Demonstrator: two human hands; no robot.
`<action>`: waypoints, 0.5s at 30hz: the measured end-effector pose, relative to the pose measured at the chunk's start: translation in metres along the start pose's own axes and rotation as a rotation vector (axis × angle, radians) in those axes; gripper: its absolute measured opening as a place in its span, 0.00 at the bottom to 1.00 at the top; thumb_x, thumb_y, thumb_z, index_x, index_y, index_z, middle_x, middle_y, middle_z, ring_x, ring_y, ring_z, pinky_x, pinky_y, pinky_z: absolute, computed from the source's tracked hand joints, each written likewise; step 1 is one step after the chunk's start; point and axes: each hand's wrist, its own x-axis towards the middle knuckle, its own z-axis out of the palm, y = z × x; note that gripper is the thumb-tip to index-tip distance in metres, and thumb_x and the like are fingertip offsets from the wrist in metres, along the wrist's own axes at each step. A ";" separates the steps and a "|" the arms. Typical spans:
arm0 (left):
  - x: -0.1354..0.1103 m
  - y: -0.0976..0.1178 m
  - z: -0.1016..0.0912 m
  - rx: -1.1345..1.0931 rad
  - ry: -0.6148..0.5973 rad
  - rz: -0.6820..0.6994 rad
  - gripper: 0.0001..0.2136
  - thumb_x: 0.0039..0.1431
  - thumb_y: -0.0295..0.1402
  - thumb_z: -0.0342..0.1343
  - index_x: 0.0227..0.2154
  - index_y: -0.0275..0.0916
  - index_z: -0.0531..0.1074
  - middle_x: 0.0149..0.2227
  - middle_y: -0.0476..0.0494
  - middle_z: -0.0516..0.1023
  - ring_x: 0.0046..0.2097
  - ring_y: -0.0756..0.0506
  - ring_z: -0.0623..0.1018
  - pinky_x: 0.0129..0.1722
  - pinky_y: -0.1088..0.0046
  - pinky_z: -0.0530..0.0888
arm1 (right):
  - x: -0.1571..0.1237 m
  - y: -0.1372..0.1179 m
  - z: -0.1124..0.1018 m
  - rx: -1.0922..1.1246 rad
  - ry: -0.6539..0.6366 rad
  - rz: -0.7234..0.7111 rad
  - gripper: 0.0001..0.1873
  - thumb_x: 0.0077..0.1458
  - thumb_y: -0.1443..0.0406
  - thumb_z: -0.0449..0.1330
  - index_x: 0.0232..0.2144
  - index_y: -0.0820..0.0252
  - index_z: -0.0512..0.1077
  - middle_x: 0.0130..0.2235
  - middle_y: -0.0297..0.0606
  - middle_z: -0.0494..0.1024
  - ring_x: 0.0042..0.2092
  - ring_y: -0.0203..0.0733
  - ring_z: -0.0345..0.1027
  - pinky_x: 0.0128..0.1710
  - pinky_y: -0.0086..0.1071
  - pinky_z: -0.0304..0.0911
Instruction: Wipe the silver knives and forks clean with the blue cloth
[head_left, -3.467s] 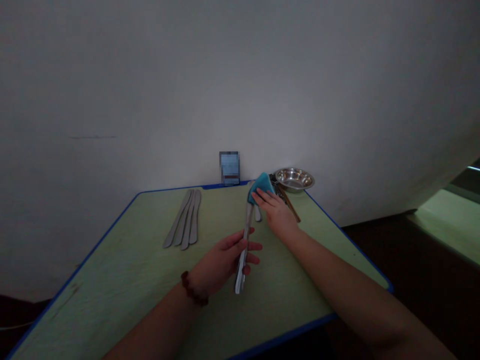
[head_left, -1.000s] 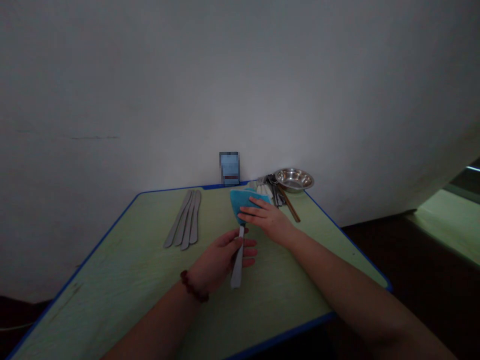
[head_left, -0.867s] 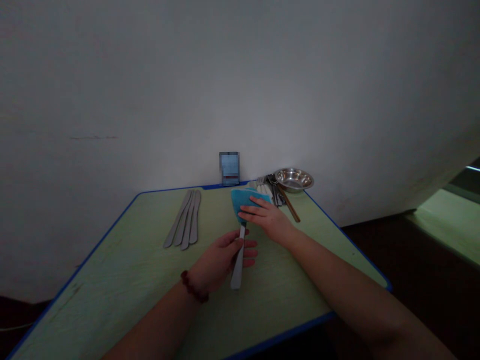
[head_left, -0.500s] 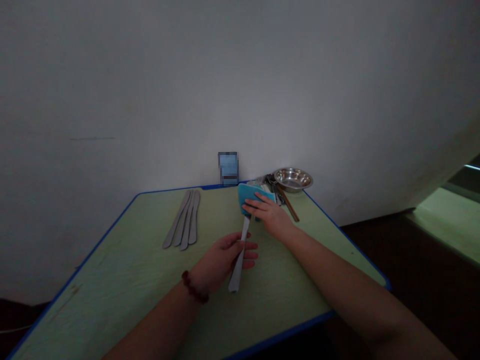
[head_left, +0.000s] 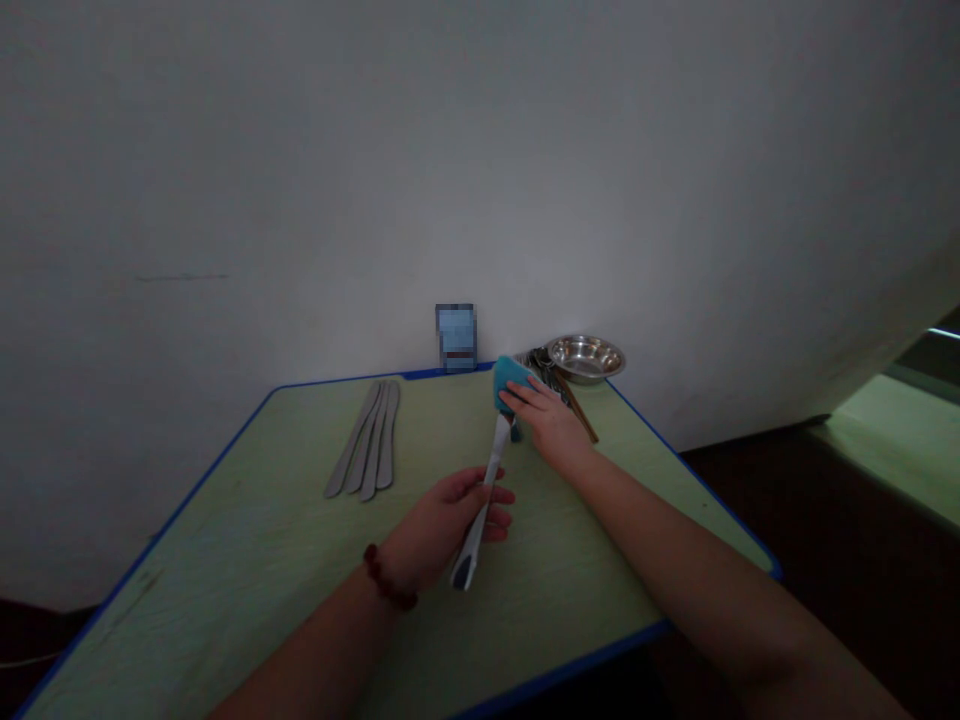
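My left hand [head_left: 457, 515] has its thumb and fingers closed round the middle of a long silver table knife [head_left: 487, 480]. The knife slants up and away from me, its broad end towards me. My right hand [head_left: 551, 420] presses a blue cloth [head_left: 510, 380] round the knife's far end, which the cloth hides. Left of my hands, several silver table knives [head_left: 367, 450] lie side by side on the pale green table [head_left: 262, 560].
At the back right stands a shiny metal bowl [head_left: 586, 358]. Beside it lie several forks and spoons [head_left: 541, 358] and brown chopsticks [head_left: 583, 415], partly behind my right hand. A phone [head_left: 457, 335] with a blurred screen leans on the wall. Blue edging [head_left: 727, 505] runs round the table.
My right hand and the blue cloth have shifted slightly right and away from me. The knife in my left hand has turned a little about its length.
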 end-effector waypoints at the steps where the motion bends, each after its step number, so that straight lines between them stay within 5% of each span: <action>1: 0.000 0.001 0.000 0.012 0.006 0.001 0.09 0.50 0.28 0.49 0.36 0.35 0.65 0.31 0.45 0.72 0.25 0.54 0.71 0.28 0.75 0.70 | 0.000 -0.001 -0.001 0.000 0.010 0.021 0.27 0.47 0.78 0.43 0.49 0.57 0.61 0.52 0.35 0.62 0.57 0.41 0.45 0.54 0.40 0.49; 15: -0.004 0.006 0.001 0.124 0.017 0.060 0.10 0.47 0.29 0.50 0.34 0.35 0.67 0.25 0.50 0.69 0.19 0.57 0.63 0.17 0.81 0.60 | -0.003 0.006 -0.004 0.143 0.181 0.187 0.34 0.42 0.81 0.42 0.50 0.52 0.58 0.54 0.32 0.59 0.57 0.41 0.45 0.54 0.43 0.47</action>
